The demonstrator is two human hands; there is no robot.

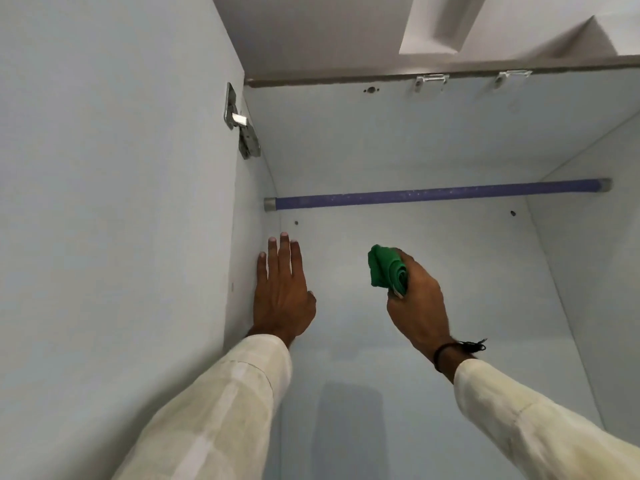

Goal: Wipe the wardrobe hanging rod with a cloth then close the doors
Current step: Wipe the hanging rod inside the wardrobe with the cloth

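A purple hanging rod (436, 194) with grey end caps runs across the inside of the pale wardrobe, from the left side panel to the right one. My right hand (417, 303) is below the rod's middle, shut on a bunched green cloth (385, 268); the cloth is well short of the rod. My left hand (282, 289) lies flat with fingers spread at the inner left corner of the wardrobe, below the rod's left end. The left door (110, 174) stands open at the left.
A metal hinge (240, 124) joins the open door to the left side panel. Two metal brackets (429, 83) sit on the wardrobe's top panel near its front edge. The right side panel (588, 271) closes off the space on the right.
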